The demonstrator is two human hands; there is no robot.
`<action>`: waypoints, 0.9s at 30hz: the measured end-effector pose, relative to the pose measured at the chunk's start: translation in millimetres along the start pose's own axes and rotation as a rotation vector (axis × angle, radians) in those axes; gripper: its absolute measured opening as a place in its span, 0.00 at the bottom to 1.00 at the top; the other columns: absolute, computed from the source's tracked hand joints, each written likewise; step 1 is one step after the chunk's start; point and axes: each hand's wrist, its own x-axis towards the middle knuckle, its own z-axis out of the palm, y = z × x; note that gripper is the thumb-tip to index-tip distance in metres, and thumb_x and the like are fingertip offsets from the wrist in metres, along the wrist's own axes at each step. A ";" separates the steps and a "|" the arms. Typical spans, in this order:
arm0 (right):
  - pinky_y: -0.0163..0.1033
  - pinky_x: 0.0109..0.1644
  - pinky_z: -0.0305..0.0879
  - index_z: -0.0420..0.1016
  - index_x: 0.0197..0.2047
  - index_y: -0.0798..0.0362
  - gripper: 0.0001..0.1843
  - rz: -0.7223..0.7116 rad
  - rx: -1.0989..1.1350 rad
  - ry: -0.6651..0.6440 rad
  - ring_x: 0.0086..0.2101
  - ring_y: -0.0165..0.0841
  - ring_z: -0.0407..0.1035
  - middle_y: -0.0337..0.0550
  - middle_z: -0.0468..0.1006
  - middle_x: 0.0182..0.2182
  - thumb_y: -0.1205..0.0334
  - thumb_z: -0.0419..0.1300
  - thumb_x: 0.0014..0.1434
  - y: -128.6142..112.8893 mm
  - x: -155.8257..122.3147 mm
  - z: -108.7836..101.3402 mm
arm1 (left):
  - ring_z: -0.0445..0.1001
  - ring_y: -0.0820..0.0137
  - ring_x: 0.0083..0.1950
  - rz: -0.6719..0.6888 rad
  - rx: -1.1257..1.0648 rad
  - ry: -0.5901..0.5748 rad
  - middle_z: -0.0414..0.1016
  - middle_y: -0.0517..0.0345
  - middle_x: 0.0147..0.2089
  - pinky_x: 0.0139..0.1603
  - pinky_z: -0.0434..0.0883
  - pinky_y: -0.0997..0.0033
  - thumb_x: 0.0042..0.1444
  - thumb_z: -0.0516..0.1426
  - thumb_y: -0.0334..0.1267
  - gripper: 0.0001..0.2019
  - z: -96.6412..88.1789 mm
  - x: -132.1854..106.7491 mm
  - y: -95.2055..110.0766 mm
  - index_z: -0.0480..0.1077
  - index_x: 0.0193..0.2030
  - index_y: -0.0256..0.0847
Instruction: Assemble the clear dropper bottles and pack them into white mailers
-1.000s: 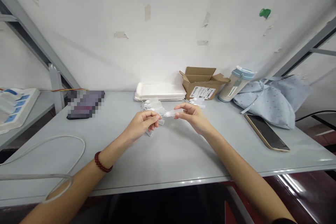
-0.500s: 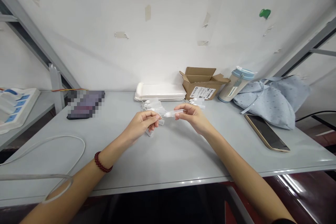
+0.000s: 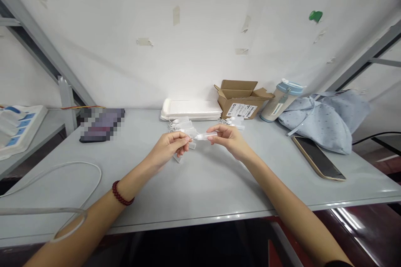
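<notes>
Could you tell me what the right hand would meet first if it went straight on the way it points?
Most likely the left hand: the clear tube pinched in the right hand aims at its fingertips.

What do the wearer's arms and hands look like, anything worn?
No gloves, rings or watch on the left hand or right hand; the visible forearms have no sleeves. A dark red bead bracelet circles the left wrist. A dark edge at bottom right may be a sleeve; too little shows to tell.

Both forearms are stretching forward and angling inward; the left hand [image 3: 167, 147] and right hand [image 3: 231, 141] are pinching closed, fingertips almost meeting
</notes>
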 end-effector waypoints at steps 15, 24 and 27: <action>0.39 0.33 0.63 0.73 0.38 0.55 0.14 -0.031 -0.024 -0.054 0.26 0.32 0.71 0.38 0.75 0.22 0.56 0.64 0.50 0.1 -3.3 7.6 | 0.62 0.77 0.24 0.004 0.098 0.009 0.67 0.62 0.24 0.26 0.62 0.75 0.52 0.58 0.42 0.11 1.5 -1.1 0.5 0.68 0.25 0.37; 0.39 0.32 0.66 0.74 0.37 0.56 0.12 -0.092 -0.091 -0.008 0.24 0.30 0.69 0.38 0.74 0.23 0.59 0.64 0.51 7.7 -5.6 16.3 | 0.55 0.81 0.19 0.010 0.129 -0.014 0.67 0.63 0.23 0.21 0.54 0.77 0.53 0.57 0.41 0.10 -0.6 0.9 -4.0 0.68 0.26 0.37; 0.38 0.31 0.66 0.74 0.37 0.56 0.11 -0.099 -0.117 0.000 0.24 0.30 0.69 0.38 0.74 0.22 0.60 0.64 0.51 9.5 -6.1 17.2 | 0.53 0.82 0.19 0.004 0.130 -0.029 0.67 0.63 0.23 0.21 0.53 0.77 0.53 0.57 0.41 0.10 -1.3 0.6 -5.2 0.69 0.27 0.36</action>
